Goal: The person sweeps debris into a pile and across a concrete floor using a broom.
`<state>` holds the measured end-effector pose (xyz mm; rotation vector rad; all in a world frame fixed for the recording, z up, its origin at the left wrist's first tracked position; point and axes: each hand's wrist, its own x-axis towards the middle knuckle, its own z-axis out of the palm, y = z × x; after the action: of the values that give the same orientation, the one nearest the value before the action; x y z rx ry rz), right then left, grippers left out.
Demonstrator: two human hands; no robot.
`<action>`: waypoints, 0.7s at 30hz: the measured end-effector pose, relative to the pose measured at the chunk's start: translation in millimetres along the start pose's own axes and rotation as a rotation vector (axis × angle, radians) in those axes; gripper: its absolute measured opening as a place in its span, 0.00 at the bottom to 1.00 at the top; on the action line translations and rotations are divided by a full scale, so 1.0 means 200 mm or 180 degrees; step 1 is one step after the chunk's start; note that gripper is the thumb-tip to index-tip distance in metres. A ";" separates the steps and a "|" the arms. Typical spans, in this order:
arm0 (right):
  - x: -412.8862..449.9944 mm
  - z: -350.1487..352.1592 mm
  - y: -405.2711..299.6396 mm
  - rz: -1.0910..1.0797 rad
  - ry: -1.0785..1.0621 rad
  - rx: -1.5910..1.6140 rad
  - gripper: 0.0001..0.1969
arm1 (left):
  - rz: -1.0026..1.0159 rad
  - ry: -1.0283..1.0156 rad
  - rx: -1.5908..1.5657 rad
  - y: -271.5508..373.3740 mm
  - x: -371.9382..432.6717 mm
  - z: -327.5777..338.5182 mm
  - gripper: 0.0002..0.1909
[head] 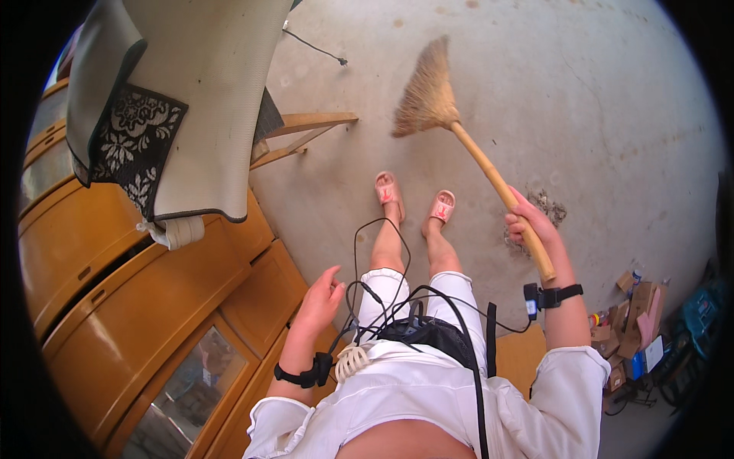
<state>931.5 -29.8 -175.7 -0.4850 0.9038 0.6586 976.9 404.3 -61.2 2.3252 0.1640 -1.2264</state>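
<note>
A straw broom [430, 94] with a pale wooden handle is in my right hand [530, 218], whose fingers wrap the handle near its end. The broom's bristles fan out ahead of my feet; whether they touch the concrete floor [573, 115] I cannot tell. Below my right hand lies a pile of grey debris [547, 207] on the floor, partly hidden by the hand and handle. My left hand [324, 295] holds nothing, fingers apart, beside my left thigh and near the orange-brown wooden cabinet [166, 275].
On the left, a draped mat [212, 115] with a dark floral piece [137, 137] hangs by a wooden-legged stand [312, 121]. A cable with a plug [342, 61] lies on the floor. Cardboard boxes [639, 315] are heaped at the right. Black cables [410, 252] loop before my waist.
</note>
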 end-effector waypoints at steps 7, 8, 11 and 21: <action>0.61 0.45 -0.22 0.0134 -0.1079 0.0625 0.27 | -0.0183 -0.0291 0.0065 0.03 0.30 -0.09 0.19; 0.69 0.53 -0.26 0.0080 -0.1063 0.0414 0.27 | -0.0209 -0.0332 0.0048 0.02 0.35 -0.11 0.19; 0.93 0.73 -0.40 0.0116 -0.1035 0.0080 0.25 | -0.0391 -0.0401 -0.0006 -0.06 0.42 -0.14 0.20; 1.93 1.33 -0.41 0.0618 -0.1349 -0.1207 0.07 | -0.0667 -0.0554 -0.0038 -0.21 0.65 -0.31 0.21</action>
<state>1310.5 202.9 -347.5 -0.5698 0.4253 1.0741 1085.1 453.6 -152.8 2.2211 0.3608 -1.5181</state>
